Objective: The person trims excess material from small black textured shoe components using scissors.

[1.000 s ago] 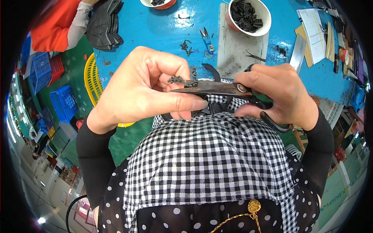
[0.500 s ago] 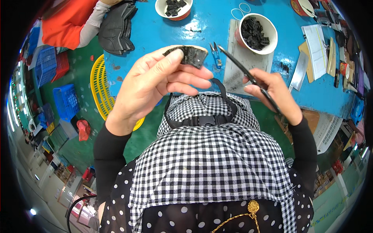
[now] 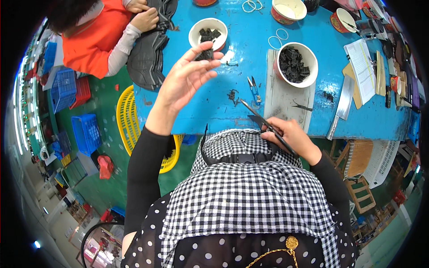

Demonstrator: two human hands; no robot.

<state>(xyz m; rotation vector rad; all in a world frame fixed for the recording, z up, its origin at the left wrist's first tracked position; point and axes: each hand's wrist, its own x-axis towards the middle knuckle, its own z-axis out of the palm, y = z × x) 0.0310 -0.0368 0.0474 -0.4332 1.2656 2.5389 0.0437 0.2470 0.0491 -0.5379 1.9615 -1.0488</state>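
My left hand [image 3: 185,80] reaches out over the blue table [image 3: 241,67], pinching a small black rubber piece [image 3: 204,54] at its fingertips, right beside a white bowl [image 3: 208,33] that holds a few similar black pieces. My right hand [image 3: 290,136] stays near the table's front edge, gripping long dark scissors [image 3: 263,123] whose blades point up and left. A second white bowl [image 3: 295,64], full of black pieces, stands on a grey cutting board [image 3: 281,98].
Small blue snips [image 3: 253,88] lie on the table by black scraps. Another person in orange [image 3: 96,44] handles black sheets [image 3: 149,58] at the far left. Paper, a metal blade and tools are at the right. A yellow basket [image 3: 127,125] and blue crates sit on the green floor.
My left hand has moved from close to my chest out toward the white bowl, carrying the black piece. My right hand with the scissors has dropped back toward the table edge.
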